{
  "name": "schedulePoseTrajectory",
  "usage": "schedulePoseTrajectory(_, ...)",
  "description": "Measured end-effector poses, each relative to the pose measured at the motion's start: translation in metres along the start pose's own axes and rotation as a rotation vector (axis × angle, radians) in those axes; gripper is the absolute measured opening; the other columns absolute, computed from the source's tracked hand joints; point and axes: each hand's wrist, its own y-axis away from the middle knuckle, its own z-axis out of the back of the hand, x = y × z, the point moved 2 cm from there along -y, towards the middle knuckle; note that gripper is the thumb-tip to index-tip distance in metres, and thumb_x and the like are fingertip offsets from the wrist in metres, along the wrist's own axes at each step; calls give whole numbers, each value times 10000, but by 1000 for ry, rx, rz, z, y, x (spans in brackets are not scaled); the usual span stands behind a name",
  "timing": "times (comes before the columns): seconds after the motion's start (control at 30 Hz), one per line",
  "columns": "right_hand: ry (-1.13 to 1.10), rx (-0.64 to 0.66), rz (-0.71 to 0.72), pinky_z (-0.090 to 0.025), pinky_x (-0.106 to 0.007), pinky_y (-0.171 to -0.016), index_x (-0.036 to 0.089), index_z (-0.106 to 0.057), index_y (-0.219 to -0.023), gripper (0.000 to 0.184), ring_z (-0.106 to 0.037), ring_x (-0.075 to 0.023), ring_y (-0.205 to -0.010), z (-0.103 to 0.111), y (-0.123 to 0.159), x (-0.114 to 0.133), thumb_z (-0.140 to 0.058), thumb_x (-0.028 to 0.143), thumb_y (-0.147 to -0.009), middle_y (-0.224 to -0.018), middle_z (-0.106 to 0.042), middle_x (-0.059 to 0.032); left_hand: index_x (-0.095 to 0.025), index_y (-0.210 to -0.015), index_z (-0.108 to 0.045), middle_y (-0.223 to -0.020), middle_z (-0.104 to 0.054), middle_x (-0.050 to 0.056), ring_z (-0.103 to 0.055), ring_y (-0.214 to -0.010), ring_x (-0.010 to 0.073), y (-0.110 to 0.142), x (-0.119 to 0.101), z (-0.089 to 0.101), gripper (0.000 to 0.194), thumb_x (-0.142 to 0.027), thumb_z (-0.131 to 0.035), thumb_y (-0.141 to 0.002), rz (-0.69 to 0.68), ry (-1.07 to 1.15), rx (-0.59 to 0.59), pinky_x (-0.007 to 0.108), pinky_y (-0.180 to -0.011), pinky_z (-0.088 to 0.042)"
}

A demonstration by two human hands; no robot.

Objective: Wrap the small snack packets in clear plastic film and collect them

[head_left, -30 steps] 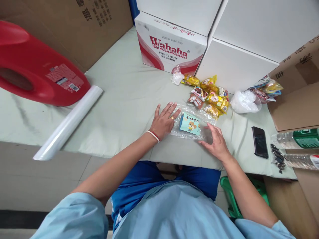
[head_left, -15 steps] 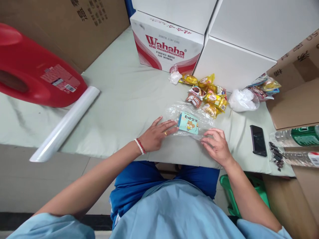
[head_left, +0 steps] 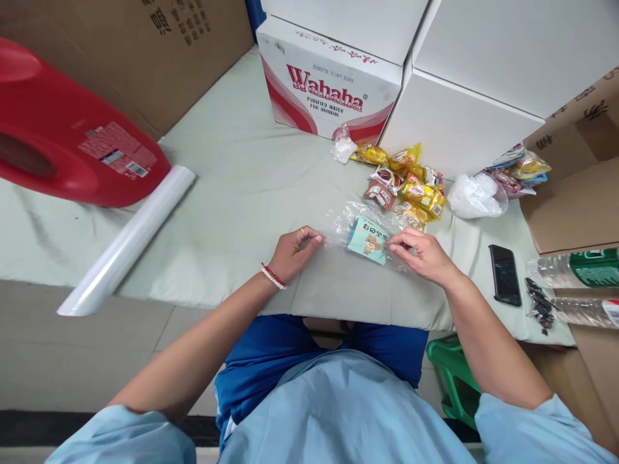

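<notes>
A pale green snack packet (head_left: 368,241) with a cartoon squirrel lies on the cloth-covered table, inside a crumpled sheet of clear plastic wrap (head_left: 349,216). To its left, my left hand (head_left: 296,250) pinches the wrap's stretched left edge between thumb and fingers. My right hand (head_left: 420,254) is closed at the packet's right side, its fingertips pinching the wrap there. Just beyond the packet sits a pile of yellow and brown wrapped snacks (head_left: 411,183).
A white roll (head_left: 128,241) lies beside a red jug (head_left: 72,135) on the left. Behind stand a Wahaha box (head_left: 329,84) and white boxes (head_left: 459,122). At right are balled plastic (head_left: 476,195), a phone (head_left: 504,274) and plastic bottles (head_left: 556,269).
My left hand has gone from lying spread beside the packet to pinching the wrap further left, pulling it out. My right hand has moved up, closer to the packet, which has turned slightly.
</notes>
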Motion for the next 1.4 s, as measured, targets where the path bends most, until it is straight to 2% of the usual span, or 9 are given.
schedulePoseTrajectory(0.1,-79,27,-68,-547,-324,-750,221,-782,-1035,478,-686,-207,-847,1,-10,-7,-534,629,-1041,-953,-744,-63,-213,-901,-714,-946,-799,62,-741,-945,228,-1,1,0,365,-551,-596,-971,49,47,-21,378,-920,-586)
schedulePoseTrajectory(0.2,-142,-61,-138,-567,-347,-779,208,-788,-1037,544,-696,-224,-882,8,-24,-17,-500,669,-1041,-954,-738,-71,-209,-905,-714,-951,-790,57,-734,-950,228,0,3,1,330,-525,-624,-948,72,60,-33,375,-921,-578)
schedulePoseTrajectory(0.33,-16,-112,-68,-589,-416,-902,232,-790,-1121,404,-688,-256,-1042,17,-56,-18,-609,575,-1007,-1129,-731,-93,-203,-922,-722,-966,-789,59,-730,-961,225,1,4,1,319,-510,-634,-942,86,72,-37,365,-930,-569)
schedulePoseTrajectory(0.47,100,188,246,-422,-541,-1213,270,-789,-1213,310,-544,-328,-1411,4,-96,4,-663,452,-997,-1305,-738,-58,-207,-892,-724,-939,-797,55,-725,-929,222,0,5,0,373,-538,-578,-980,88,68,-33,349,-888,-561)
schedulePoseTrajectory(0.6,83,490,364,-376,-550,-1249,277,-814,-1105,264,-438,-337,-1540,-21,-118,18,-629,449,-1028,-1211,-793,-23,-217,-884,-711,-932,-791,37,-706,-901,212,1,2,1,431,-572,-509,-1020,58,12,-13,330,-850,-546)
schedulePoseTrajectory(0.73,83,583,362,-374,-542,-1245,274,-807,-939,356,-494,-320,-1508,-34,-116,18,-566,507,-1059,-1017,-813,-21,-221,-880,-681,-782,-680,-1,-608,-720,166,3,-2,4,476,-584,-429,-1057,-26,-131,56,295,-726,-490)
schedulePoseTrajectory(0.93,12,554,384,-419,-456,-1237,249,-779,-884,402,-618,-249,-1339,-37,-99,18,-538,510,-1074,-920,-775,-23,-225,-879,-641,-735,-593,-9,-550,-660,156,3,-4,5,476,-537,-353,-1094,-117,-237,119,291,-684,-440)
schedulePoseTrajectory(1.27,-16,483,365,-467,-492,-1196,251,-796,-930,359,-565,-279,-1424,-38,-83,8,-581,511,-1054,-986,-781,-52,-235,-916,-656,-772,-662,12,-649,-757,189,3,1,4,498,-575,-337,-1090,-99,-235,110,302,-728,-490)
schedulePoseTrajectory(1.4,1,419,363,-474,-506,-1191,243,-792,-1134,378,-533,-301,-1467,-33,-75,5,-592,550,-1037,-1225,-770,-75,-233,-910,-660,-779,-675,20,-668,-777,194,3,1,4,505,-582,-342,-1089,-84,-244,98,303,-731,-502)
